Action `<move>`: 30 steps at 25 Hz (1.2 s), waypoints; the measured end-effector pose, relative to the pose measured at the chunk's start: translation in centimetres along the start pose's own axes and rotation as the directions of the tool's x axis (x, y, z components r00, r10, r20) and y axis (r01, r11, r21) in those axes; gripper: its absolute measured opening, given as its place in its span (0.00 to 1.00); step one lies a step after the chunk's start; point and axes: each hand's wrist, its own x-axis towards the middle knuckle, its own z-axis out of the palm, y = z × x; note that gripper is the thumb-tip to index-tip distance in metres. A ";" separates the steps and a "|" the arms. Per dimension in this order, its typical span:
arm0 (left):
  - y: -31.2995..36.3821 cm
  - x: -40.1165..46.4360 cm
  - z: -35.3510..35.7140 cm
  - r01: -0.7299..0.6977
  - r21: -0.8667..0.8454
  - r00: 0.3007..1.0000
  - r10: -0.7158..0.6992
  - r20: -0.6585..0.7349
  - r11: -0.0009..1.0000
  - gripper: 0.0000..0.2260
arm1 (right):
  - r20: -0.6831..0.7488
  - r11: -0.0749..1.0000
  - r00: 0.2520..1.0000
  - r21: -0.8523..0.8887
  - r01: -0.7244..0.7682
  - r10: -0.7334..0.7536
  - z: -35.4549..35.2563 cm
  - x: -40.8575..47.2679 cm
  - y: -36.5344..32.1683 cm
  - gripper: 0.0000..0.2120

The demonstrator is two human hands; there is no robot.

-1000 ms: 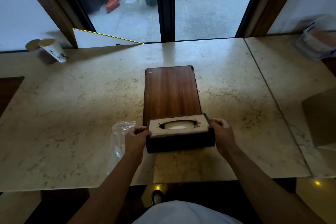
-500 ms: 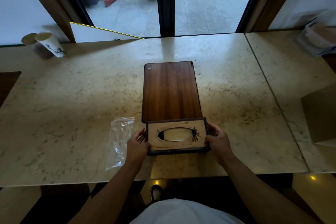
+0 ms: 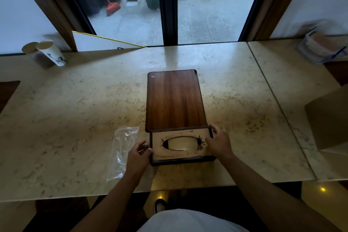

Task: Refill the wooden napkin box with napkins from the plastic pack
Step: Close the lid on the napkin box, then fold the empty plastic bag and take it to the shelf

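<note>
The wooden napkin box (image 3: 178, 154) lies flat on the marble table, its pale top with an oval slot facing up. White napkins (image 3: 181, 143) show through the slot. My left hand (image 3: 138, 156) grips the box's left end, and my right hand (image 3: 218, 143) covers its right end with fingers over the top. Just left of the box, beside my left hand, the clear plastic pack (image 3: 122, 149) lies flat and looks empty.
A dark wooden board (image 3: 174, 100) lies directly behind the box, touching it. A paper cup (image 3: 50, 53) stands at the far left, a plastic container (image 3: 323, 47) at the far right, and a brown cardboard box (image 3: 329, 118) on the right. The table's front edge (image 3: 75, 192) is close to me.
The box was tilted up off the table between my hands; it now rests flat against the board's near edge. My right hand has slid onto the box's top.
</note>
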 end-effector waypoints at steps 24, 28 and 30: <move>-2.0 2.8 -13.7 0.199 0.140 0.919 -0.135 -0.370 0.970 0.17 | 0.560 0.752 0.807 -0.445 0.486 -0.190 20.0 -4.0 -13.0 0.11; -3.3 4.0 -13.3 0.287 0.051 0.928 -0.264 -0.262 0.957 0.19 | 0.548 0.774 0.835 -0.513 0.371 -0.038 22.6 -4.1 -12.9 0.16; -3.4 4.3 -12.8 0.314 0.001 0.923 -0.305 -0.234 0.949 0.19 | 0.529 0.823 0.848 -0.491 0.286 0.021 23.2 -4.0 -12.4 0.15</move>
